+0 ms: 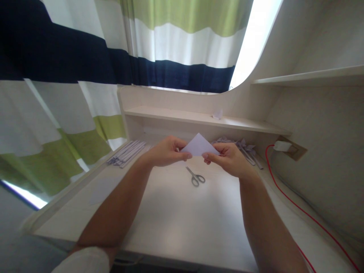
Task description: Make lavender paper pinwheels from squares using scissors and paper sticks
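Both my hands hold one white sheet of paper [198, 145], folded into a triangle with its tip pointing up, above the middle of a pale desk [170, 220]. My left hand [167, 151] pinches the paper's left lower corner. My right hand [229, 158] pinches its right lower corner. Small scissors [195, 177] with grey handles lie shut on the desk just below the paper, apart from both hands.
A stack of white paper strips [127, 152] lies at the desk's back left. A pile of folded paper pieces [241, 146] sits at the back right. One small folded piece [217, 114] rests on the low shelf. A red cable [287, 199] runs from a wall plug [282, 146] along the right side. Striped curtains hang behind.
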Tool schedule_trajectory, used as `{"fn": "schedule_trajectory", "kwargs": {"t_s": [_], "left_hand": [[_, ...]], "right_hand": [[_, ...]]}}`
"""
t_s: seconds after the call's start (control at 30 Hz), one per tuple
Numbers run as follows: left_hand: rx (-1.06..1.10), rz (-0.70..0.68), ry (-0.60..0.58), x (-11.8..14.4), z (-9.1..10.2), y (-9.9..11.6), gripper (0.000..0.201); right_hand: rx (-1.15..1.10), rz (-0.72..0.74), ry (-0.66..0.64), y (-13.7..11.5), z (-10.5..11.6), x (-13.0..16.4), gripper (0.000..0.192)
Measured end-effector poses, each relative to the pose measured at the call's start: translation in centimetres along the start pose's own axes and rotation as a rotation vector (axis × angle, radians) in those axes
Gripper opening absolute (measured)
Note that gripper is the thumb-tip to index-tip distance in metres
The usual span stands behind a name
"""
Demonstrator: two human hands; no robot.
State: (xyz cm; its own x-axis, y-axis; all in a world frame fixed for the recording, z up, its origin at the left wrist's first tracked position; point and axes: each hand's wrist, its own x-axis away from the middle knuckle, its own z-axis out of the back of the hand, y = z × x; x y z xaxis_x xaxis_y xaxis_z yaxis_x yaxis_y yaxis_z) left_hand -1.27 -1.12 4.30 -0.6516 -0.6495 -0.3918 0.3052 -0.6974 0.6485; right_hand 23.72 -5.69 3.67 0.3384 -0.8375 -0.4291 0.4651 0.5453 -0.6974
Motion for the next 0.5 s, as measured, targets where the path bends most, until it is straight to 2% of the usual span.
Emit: {"fn": "schedule_trajectory", "kwargs": {"t_s": [0.3, 0.5], "left_hand": [[-0.047, -0.009, 0.004, 0.14, 0.15, -0.14, 0.017], [-0.095, 0.002, -0.038, 0.15, 0.30, -0.18, 0.015]], "right_hand": [[0.003, -0.015, -0.057, 0.53, 0.27, 0.08, 0.020], [0.068, -0.031, -0.078, 0.60, 0.25, 0.21, 0.022]]}}
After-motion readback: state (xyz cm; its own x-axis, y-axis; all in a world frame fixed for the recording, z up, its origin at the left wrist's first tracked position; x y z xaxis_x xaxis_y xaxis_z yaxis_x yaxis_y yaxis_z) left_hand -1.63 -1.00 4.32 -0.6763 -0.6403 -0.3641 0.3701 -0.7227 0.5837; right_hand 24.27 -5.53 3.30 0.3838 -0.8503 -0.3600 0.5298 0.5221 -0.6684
